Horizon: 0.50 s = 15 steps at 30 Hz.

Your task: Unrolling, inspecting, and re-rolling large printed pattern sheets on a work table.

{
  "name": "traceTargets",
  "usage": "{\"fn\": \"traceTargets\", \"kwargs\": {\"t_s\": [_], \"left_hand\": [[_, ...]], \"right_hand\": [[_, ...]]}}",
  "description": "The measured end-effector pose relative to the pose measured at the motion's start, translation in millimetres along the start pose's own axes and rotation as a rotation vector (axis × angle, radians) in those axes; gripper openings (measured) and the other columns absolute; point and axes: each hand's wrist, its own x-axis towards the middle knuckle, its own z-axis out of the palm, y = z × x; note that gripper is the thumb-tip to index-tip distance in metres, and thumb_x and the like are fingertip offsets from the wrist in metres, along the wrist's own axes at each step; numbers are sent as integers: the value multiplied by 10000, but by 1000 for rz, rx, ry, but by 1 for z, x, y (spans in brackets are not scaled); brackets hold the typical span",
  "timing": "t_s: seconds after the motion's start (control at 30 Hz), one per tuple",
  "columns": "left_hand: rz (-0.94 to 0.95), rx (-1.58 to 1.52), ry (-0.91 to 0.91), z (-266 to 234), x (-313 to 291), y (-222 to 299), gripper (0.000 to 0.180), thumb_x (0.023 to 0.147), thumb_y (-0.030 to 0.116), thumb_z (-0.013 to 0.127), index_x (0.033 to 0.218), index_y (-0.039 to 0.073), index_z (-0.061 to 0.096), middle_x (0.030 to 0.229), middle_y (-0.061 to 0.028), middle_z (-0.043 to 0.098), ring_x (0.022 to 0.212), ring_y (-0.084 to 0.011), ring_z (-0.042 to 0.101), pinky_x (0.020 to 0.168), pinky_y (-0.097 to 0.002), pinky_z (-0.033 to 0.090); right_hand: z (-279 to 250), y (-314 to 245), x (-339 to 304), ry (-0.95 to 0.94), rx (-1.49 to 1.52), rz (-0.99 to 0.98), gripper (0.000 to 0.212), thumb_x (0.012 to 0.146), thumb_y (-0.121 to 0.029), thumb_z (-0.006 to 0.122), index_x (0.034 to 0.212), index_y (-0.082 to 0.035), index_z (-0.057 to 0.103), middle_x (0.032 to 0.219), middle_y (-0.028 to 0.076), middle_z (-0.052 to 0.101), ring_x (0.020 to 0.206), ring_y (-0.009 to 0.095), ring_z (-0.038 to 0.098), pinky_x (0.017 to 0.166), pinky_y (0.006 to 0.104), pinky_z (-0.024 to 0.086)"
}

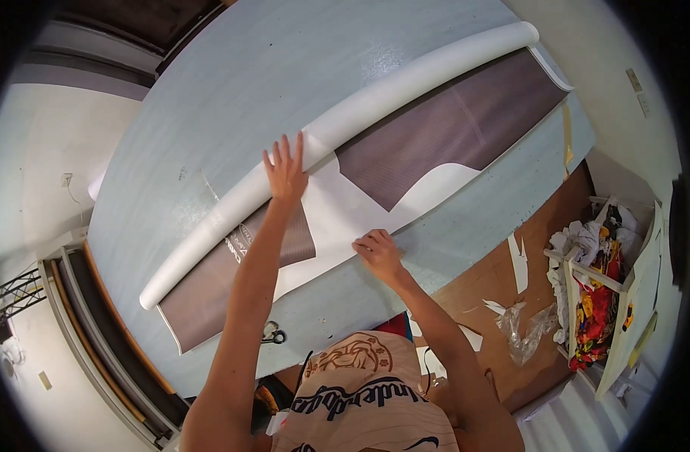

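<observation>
A long sheet of white paper (334,200) with dark brown printed shapes (443,124) lies slantwise across the pale blue table. Its far side is wound into a white roll (405,84) that runs from the lower left to the upper right. My left hand (287,172) rests flat on the middle of this roll, fingers spread. At the sheet's near edge, my right hand (379,255) has its fingers curled and pinched together on the paper; the fingertips are partly hidden. A pair of scissors (273,333) lies near the table's front edge, left of my body.
The blue table (232,98) fills most of the view. At the right, a white-framed bin (597,275) holds crumpled white, red and yellow cloth or paper. Paper scraps (517,264) and clear plastic (527,331) lie on the brown floor. Brown tape (567,139) hangs at the table's right end.
</observation>
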Motion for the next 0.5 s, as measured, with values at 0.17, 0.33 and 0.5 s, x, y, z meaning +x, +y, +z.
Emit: {"fn": "traceTargets", "kwargs": {"t_s": [0.17, 0.33, 0.5], "left_hand": [[-50, -129, -60, 4, 22, -2, 1207, 623, 320, 943, 1640, 222, 300, 1477, -113, 502, 1331, -321, 514, 1157, -646, 322], [-142, -189, -93, 12, 34, -8, 1195, 602, 315, 947, 1620, 217, 330, 1442, -78, 529, 1293, -301, 538, 1142, -648, 328], [-149, -175, -67, 19, 47, -12, 1160, 612, 292, 935, 1610, 231, 347, 1431, -63, 532, 1280, -293, 541, 1124, -659, 336]], "right_hand": [[-2, 2, -3, 25, -17, 24, 204, 737, -25, 764, 923, -102, 729, 922, -25, 679, 885, 192, 637, 827, 383, 515], [-4, 2, 1, 12, -14, 27, 190, 738, -23, 765, 907, -102, 731, 915, -33, 675, 883, 188, 640, 818, 380, 516], [-5, 2, 1, -28, -15, 35, 194, 745, -13, 765, 921, -94, 758, 935, -28, 690, 903, 182, 650, 827, 378, 518]]}}
